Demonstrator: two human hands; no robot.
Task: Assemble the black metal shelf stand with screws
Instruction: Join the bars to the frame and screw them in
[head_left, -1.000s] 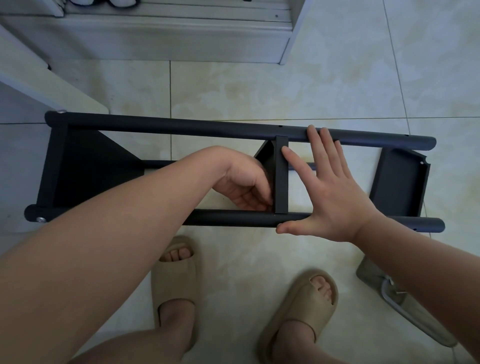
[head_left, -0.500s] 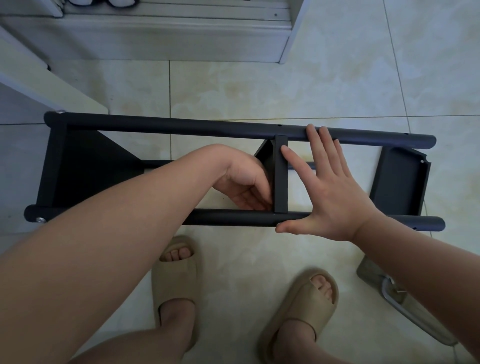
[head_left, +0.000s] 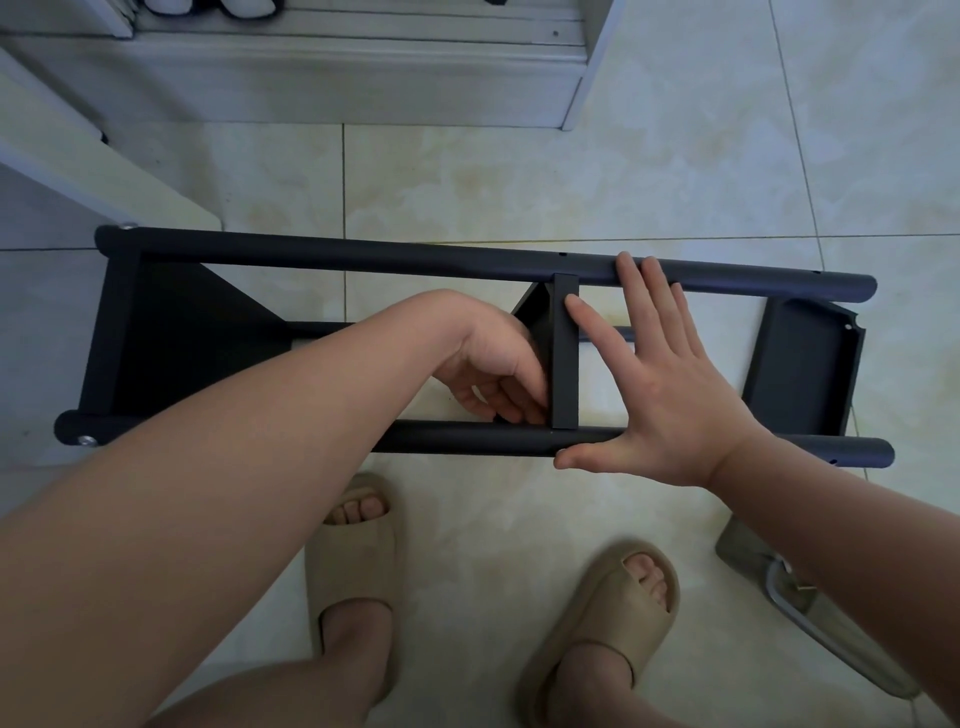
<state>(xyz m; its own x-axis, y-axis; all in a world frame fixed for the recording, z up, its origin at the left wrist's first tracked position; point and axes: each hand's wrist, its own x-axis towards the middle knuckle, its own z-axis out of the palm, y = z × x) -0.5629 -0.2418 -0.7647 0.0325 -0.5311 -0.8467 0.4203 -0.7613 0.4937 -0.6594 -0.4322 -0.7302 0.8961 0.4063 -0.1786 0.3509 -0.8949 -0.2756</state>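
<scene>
Four straight, spread fingers (head_left: 649, 291) of the right hand (head_left: 670, 395) brace the middle shelf panel (head_left: 565, 358) and far pole (head_left: 363, 257), thumb on the near pole (head_left: 457, 439); keep that square. Left hand (head_left: 483, 369) fingers (head_left: 519, 402) curl beside the panel, hiding whether they pinch a screw. With the black shelf stand (head_left: 171, 343) lying sideways on the floor (head_left: 519, 182), any screw should start gently by hand.
</scene>
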